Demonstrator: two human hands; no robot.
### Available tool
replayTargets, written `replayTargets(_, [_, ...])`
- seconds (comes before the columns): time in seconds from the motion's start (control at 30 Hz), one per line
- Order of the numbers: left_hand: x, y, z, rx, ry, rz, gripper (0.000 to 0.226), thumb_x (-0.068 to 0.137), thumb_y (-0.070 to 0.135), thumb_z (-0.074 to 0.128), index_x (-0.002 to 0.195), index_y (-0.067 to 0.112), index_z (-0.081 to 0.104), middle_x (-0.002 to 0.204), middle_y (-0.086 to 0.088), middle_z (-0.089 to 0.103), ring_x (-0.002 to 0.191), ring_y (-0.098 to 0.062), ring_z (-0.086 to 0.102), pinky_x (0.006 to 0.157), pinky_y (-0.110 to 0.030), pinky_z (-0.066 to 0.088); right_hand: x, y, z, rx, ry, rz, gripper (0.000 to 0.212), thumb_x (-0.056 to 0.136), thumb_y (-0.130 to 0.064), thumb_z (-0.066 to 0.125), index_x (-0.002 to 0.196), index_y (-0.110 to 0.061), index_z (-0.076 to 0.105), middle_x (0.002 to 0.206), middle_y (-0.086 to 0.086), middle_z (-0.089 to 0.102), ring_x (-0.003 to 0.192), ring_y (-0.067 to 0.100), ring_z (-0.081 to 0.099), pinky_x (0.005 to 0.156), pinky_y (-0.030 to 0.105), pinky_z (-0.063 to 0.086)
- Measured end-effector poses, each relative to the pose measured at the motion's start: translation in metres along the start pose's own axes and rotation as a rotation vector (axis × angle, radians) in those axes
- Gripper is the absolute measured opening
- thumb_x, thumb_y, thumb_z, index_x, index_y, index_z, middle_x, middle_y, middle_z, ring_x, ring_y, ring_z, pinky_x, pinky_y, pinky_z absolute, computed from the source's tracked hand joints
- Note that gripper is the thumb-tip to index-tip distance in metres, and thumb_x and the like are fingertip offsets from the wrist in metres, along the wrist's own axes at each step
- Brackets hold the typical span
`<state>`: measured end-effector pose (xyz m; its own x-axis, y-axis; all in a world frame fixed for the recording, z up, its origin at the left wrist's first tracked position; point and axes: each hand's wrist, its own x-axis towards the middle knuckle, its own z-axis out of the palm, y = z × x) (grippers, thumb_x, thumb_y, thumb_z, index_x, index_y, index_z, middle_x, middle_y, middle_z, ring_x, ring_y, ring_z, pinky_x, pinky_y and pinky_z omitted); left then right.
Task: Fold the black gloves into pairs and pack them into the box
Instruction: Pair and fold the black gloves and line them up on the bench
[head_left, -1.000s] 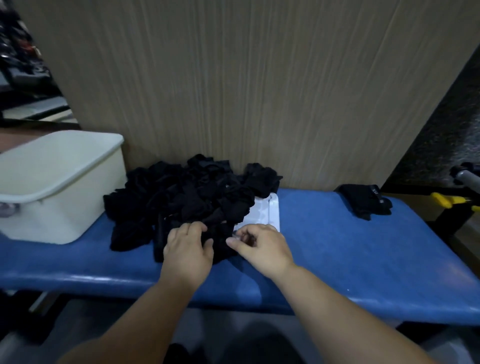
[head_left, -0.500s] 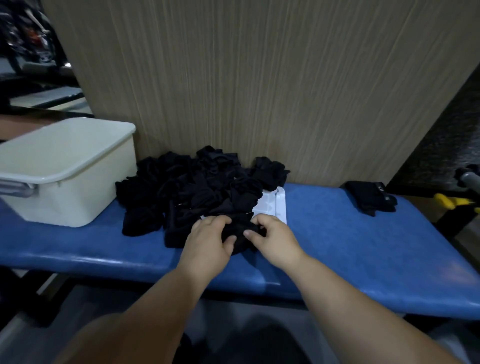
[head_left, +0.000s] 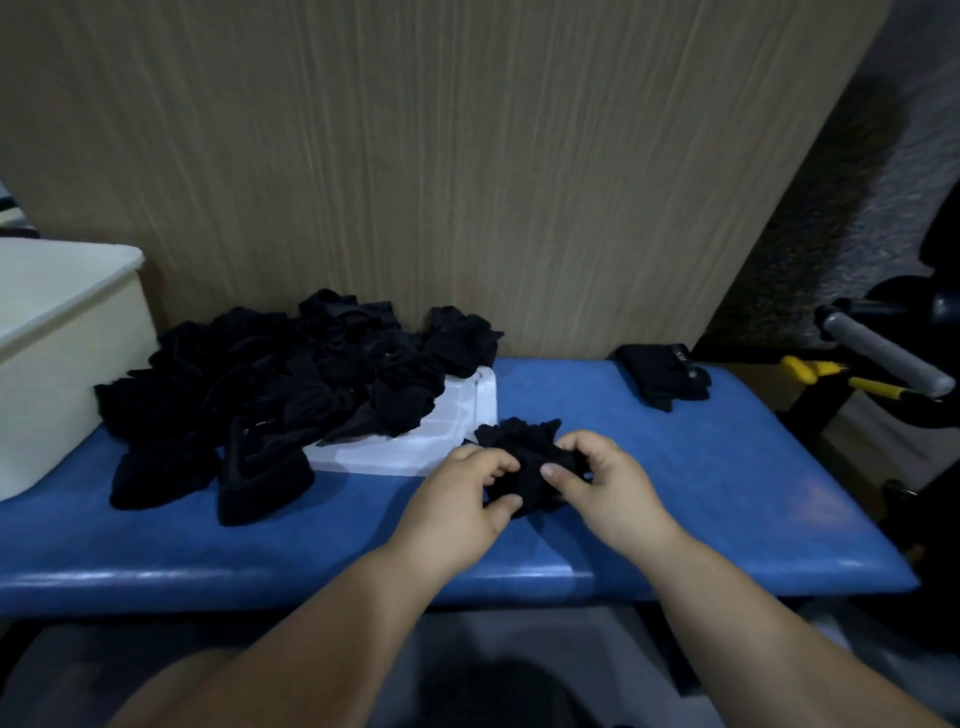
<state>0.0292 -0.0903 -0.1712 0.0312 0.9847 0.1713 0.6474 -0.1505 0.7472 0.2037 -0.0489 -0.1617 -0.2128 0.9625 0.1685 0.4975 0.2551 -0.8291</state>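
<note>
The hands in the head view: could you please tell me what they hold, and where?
Both grip one black glove bundle: the left hand pinches its left side, the right hand its right side.

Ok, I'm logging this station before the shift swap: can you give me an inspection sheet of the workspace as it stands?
Surface: blue padded bench, glossy along its front edge.
Job's things: loose pile of black gloves at back left, partly on a white tray; cream box at far left; black glove bundle in front of the tray; folded gloves alone at back right.
Clutter: nothing seen.
Hands: left hand and right hand both grip the black glove bundle.
Cables: nothing seen.
Surroundings: wood-grain panel behind the bench; grey bar and yellow parts to the right.
</note>
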Motion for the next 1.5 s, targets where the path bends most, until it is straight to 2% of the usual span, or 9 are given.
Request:
replayTargets(0.17, [0.02,0.017,0.027,0.081,-0.057,0.05,0.019,0.083,0.026,0.071,0.095,0.029,0.057,0.098,0.016,0.047,0.095,-0.007,0.051,0.085,-0.023,0.044,-0.004,0.019,-0.025,0.076,0.082,0.092,0.027,0.08,-0.017,0.074,0.081,-0.03,0.051,0.08,-0.002,0.058,0.08,0.026,0.059,0.08,0.052,0.053])
replayTargets(0.33, [0.035,0.027,0.047,0.11,-0.021,0.08,0.02,0.083,0.023,0.069,0.081,0.025,0.05,0.087,0.014,0.044,0.08,-0.009,0.049,0.069,-0.02,0.039,-0.016,0.031,-0.045,0.088,0.051,0.098,0.029,0.082,-0.011,0.074,0.082,-0.019,0.046,0.078,-0.006,0.053,0.067,0.005,0.046,0.065,0.017,0.041])
replayTargets(0.53, [0.046,0.035,0.062,0.027,0.078,0.024,0.019,0.083,0.021,0.069,0.079,0.024,0.051,0.084,0.012,0.045,0.071,-0.009,0.05,0.062,-0.019,0.04,-0.021,0.035,-0.072,0.123,-0.083,0.123,0.028,0.082,0.007,0.058,0.097,-0.016,0.06,0.079,-0.007,0.057,0.07,0.01,0.05,0.066,0.014,0.041])
replayTargets(0.7, [0.053,0.036,0.058,0.01,0.128,-0.065,0.018,0.085,0.026,0.065,0.078,0.026,0.049,0.078,0.01,0.048,0.066,-0.008,0.05,0.055,-0.015,0.034,-0.014,0.035,-0.069,0.14,-0.087,0.115,0.019,0.08,0.001,0.072,0.092,-0.013,0.067,0.087,-0.002,0.064,0.078,0.008,0.058,0.079,0.021,0.049])
replayTargets(0.87, [0.053,0.033,0.056,-0.055,0.129,-0.102,0.025,0.089,0.025,0.061,0.073,0.027,0.041,0.064,0.005,0.044,0.053,-0.01,0.04,0.049,-0.021,0.027,-0.01,0.034,-0.061,0.144,-0.115,0.091,0.025,0.072,-0.005,0.082,0.086,-0.015,0.064,0.082,-0.008,0.063,0.077,0.005,0.057,0.077,0.022,0.048])
replayTargets(1.0, [0.051,0.035,0.056,-0.135,0.133,-0.103,0.022,0.089,0.024,0.06,0.075,0.023,0.043,0.064,0.006,0.049,0.055,-0.01,0.043,0.051,-0.021,0.031,-0.006,0.035,-0.056,0.058,-0.037,0.082,0.025,0.072,-0.013,0.083,0.075,-0.014,0.058,0.068,-0.008,0.057,0.063,0.004,0.049,0.063,0.017,0.043])
replayTargets(1.2, [0.048,0.032,0.056,-0.088,0.142,-0.045,0.022,0.092,0.025,0.054,0.079,0.016,0.039,0.059,0.004,0.038,0.051,-0.011,0.033,0.048,-0.021,0.031,-0.002,0.037,-0.05,-0.038,0.09,0.076,0.033,0.079,-0.023,0.077,0.066,-0.017,0.047,0.06,-0.006,0.051,0.053,0.006,0.042,0.053,0.018,0.037])
replayTargets(1.3, [0.047,0.031,0.055,-0.07,0.146,-0.031,0.023,0.093,0.025,0.052,0.078,0.019,0.035,0.057,0.004,0.036,0.05,-0.013,0.032,0.051,-0.033,0.035,0.0,0.036,-0.048,-0.075,0.164,0.098,0.033,0.083,-0.02,0.07,0.066,-0.021,0.041,0.056,-0.007,0.046,0.051,0.008,0.039,0.052,0.024,0.038])
replayTargets(1.5, [0.044,0.028,0.054,-0.016,0.138,-0.01,0.019,0.093,0.027,0.049,0.083,0.023,0.034,0.065,-0.005,0.058,0.058,-0.024,0.053,0.057,-0.046,0.046,0.001,0.027,-0.04,-0.285,0.236,0.088,0.013,0.09,-0.019,0.05,0.085,-0.022,0.039,0.06,0.0,0.056,0.056,0.02,0.052,0.053,0.037,0.04])
